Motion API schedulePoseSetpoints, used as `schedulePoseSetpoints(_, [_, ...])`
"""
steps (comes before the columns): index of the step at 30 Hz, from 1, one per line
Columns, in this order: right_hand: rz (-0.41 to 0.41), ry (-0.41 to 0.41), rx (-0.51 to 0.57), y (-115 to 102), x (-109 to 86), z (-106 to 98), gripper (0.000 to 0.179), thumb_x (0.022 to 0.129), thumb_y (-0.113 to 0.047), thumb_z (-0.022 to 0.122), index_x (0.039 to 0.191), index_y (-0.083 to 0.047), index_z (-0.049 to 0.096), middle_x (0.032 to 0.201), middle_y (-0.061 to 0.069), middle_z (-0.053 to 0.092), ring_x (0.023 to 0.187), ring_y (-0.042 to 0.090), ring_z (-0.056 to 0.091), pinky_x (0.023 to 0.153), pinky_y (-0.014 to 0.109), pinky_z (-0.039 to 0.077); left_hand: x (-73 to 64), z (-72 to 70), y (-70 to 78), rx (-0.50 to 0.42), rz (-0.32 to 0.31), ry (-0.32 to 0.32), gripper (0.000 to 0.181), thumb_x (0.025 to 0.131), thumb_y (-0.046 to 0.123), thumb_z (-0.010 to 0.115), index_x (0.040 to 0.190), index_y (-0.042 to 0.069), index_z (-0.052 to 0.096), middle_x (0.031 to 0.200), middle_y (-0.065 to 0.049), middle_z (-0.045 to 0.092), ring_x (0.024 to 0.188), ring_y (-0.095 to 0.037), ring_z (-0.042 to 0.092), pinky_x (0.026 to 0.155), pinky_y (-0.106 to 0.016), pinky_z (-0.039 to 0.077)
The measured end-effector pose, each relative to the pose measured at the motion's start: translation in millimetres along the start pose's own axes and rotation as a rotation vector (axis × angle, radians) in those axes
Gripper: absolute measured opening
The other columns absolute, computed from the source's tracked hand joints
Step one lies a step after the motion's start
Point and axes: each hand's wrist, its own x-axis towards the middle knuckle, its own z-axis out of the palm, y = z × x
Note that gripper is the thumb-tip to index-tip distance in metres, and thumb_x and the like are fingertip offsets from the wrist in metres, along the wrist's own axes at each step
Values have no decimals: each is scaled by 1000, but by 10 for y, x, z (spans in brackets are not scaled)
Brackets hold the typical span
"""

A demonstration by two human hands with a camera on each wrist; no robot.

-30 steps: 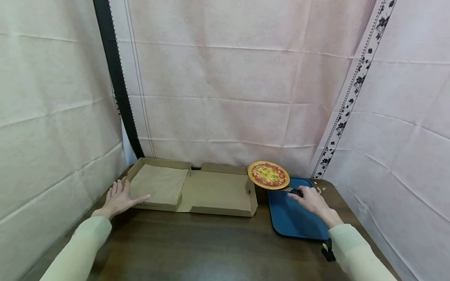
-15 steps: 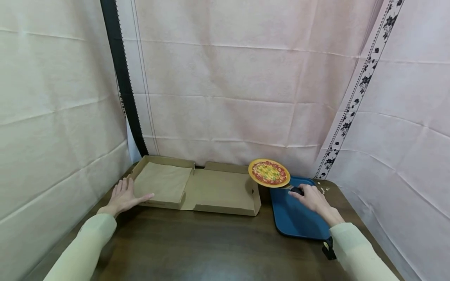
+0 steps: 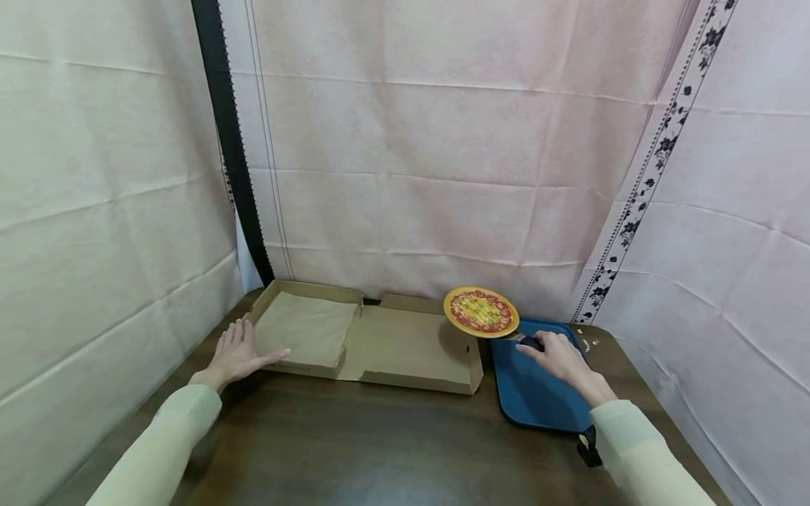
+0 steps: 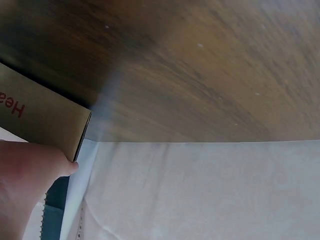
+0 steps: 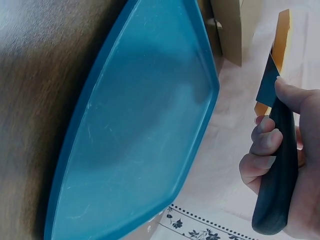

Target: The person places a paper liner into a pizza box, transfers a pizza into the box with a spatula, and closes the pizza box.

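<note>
In the head view my left hand (image 3: 237,355) rests at the left front corner of an open cardboard pizza box (image 3: 414,348), fingers spread. The left wrist view shows a fingertip against the corner of the box wall (image 4: 45,110). A sheet of brown paper (image 3: 306,327) lies in the left half. My right hand (image 3: 563,362) grips the black handle (image 5: 277,170) of a pizza server with a metal blade (image 5: 268,82). On the blade sits a whole pizza (image 3: 481,311) with a yellow rim, held up above the table between box and tray.
A blue tray (image 3: 538,393) lies under my right hand, close to the box's right end. Small pale bits (image 3: 587,344) lie behind it on the brown table (image 3: 354,443). Pale curtains (image 3: 405,140) hang along the back and both sides.
The view has turned slightly left. The box and my left hand have shifted a little right, narrowing the gap to the tray. The pizza on the server has moved slightly left.
</note>
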Motion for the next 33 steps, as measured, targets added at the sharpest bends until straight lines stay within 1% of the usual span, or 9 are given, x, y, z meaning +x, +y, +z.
schedulePoseSetpoints(5, [-16, 4, 5, -23, 15, 2, 43, 92, -50, 59, 75, -11, 52, 55, -4, 37, 45, 11, 35, 45, 24, 26, -6, -8, 97, 6, -5, -13, 123, 80, 72, 56, 147, -18, 6, 152, -43, -1, 140, -59, 1, 113, -67, 2])
schedulePoseSetpoints(13, [-28, -2, 20, -63, 27, 19, 40, 93, -46, 60, 74, -12, 52, 53, -5, 35, 43, 11, 33, 45, 24, 26, -29, -16, 191, -4, -18, -35, 122, 81, 71, 56, 147, -17, 3, 152, -42, -5, 141, -59, -2, 113, -67, -1])
schedulePoseSetpoints(19, [-46, -9, 35, -124, 70, 50, 36, 93, -40, 62, 74, -11, 54, 53, -5, 34, 43, 11, 32, 44, 24, 26, -45, 5, 201, -12, -26, -42, 123, 80, 72, 55, 147, -18, 3, 152, -42, -7, 141, -59, -5, 113, -67, -4])
schedulePoseSetpoints(27, [-48, -25, 46, -239, 137, 124, 35, 93, -41, 61, 77, -11, 56, 53, -5, 37, 44, 11, 35, 46, 25, 27, -34, 39, 203, -16, -24, -16, 124, 79, 72, 58, 147, -18, 5, 153, -41, -4, 141, -58, -3, 114, -66, -2])
schedulePoseSetpoints(30, [-47, -31, 52, -287, 165, 152, 34, 93, -41, 61, 77, -11, 57, 53, -4, 37, 44, 11, 34, 45, 24, 26, -36, 28, 221, -10, -30, -18, 124, 79, 72, 57, 147, -17, 5, 153, -41, -5, 142, -57, -3, 114, -66, -2])
schedulePoseSetpoints(33, [-66, -36, 48, -338, 187, 177, 34, 93, -41, 61, 79, -11, 57, 53, -4, 38, 43, 11, 34, 44, 24, 25, -42, 13, 236, -4, -34, -31, 124, 80, 73, 56, 148, -17, 3, 153, -40, -5, 142, -57, -4, 114, -66, -3])
